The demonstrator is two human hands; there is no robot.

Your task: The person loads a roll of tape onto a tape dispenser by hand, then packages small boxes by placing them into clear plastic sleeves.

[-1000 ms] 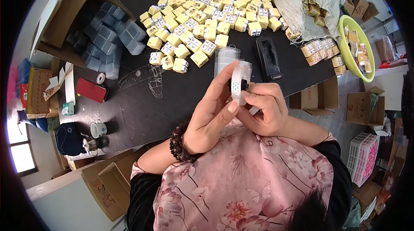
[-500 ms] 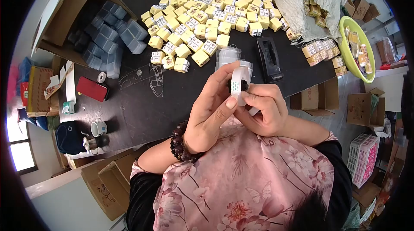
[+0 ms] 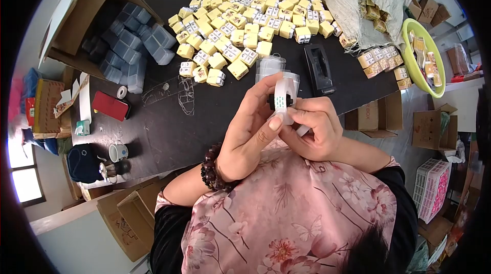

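1. Gripping a white roll point(image 3: 281, 104) between thumb and fingers, the left hand point(image 3: 248, 141) holds it on edge near the front of the black table point(image 3: 163, 138).
2. The right hand point(image 3: 319, 131) pinches the roll's lower right side with thumb and forefinger.
3. Clear plastic boxes point(image 3: 270, 64) lie just beyond the roll.
4. Right of them rests a black dispenser point(image 3: 322, 81); yellow packs point(image 3: 238, 69) spread behind.
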